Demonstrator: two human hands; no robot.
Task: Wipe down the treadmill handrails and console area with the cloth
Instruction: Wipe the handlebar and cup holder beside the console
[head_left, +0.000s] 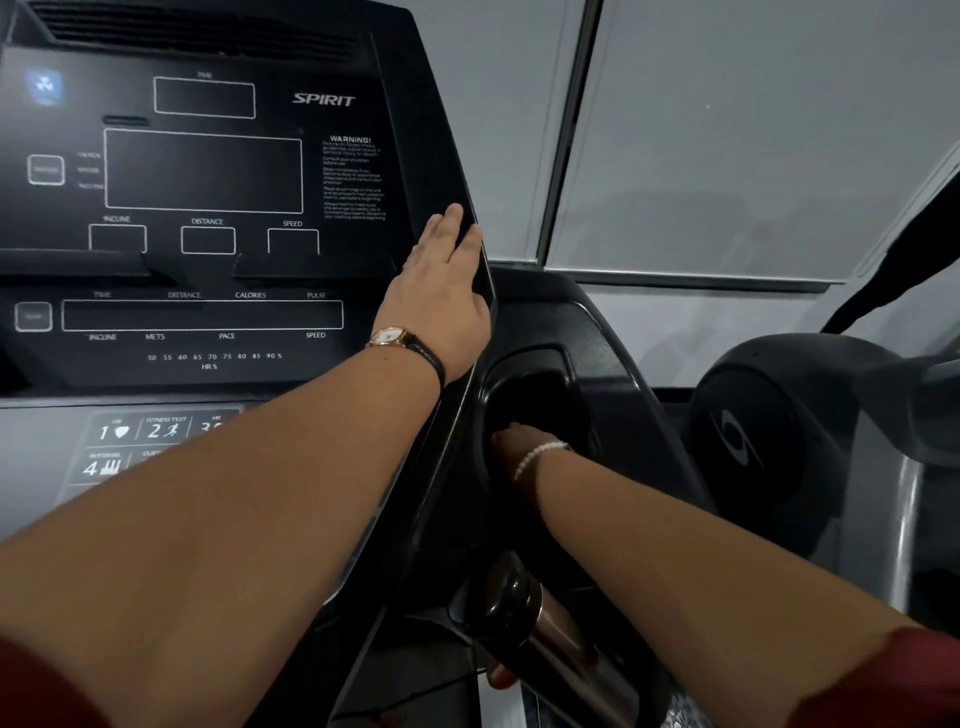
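The black treadmill console (208, 171) fills the left and centre of the head view. My left hand (441, 291), with a watch on its wrist, rests flat on the console's right edge, fingers straight and pointing up. My right hand (511, 439), with a bead bracelet on its wrist, reaches down into the dark cup-holder recess (540, 384) beside the console. Its fingers are hidden inside the recess. No cloth shows in the view. A black handrail grip with a shiny metal sensor (524, 613) lies below the recess, under my right forearm.
A grey keypad panel (135, 447) sits below the console display, partly behind my left forearm. A neighbouring machine's dark housing (753, 426) stands close on the right. Behind are a pale wall and a window frame (571, 156).
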